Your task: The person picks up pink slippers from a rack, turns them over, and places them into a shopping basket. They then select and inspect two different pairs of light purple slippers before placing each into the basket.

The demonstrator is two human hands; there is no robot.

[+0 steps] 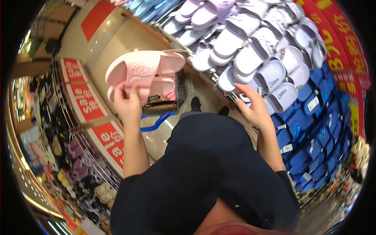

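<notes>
My left hand (130, 100) is closed on a pair of pink slippers (143, 68), thumb over the strap of the nearer one. An embossed cartoon face shows on the upper strap. Below them is a dark shopping basket (181, 92) with a blue handle (158, 122); the slippers cover part of it. My right hand (254, 106) is empty, its thumb and fingers apart, close to the front of the rack of pale grey slippers (247, 58). The nearest grey slippers lie just beyond its fingertips.
Navy blue slippers (321, 131) hang in rows to the right, beneath red and yellow price signs (338, 43). On the left runs another shoe rack (74, 156) with red sale signs (88, 102). A tiled aisle floor (113, 37) lies between the racks.
</notes>
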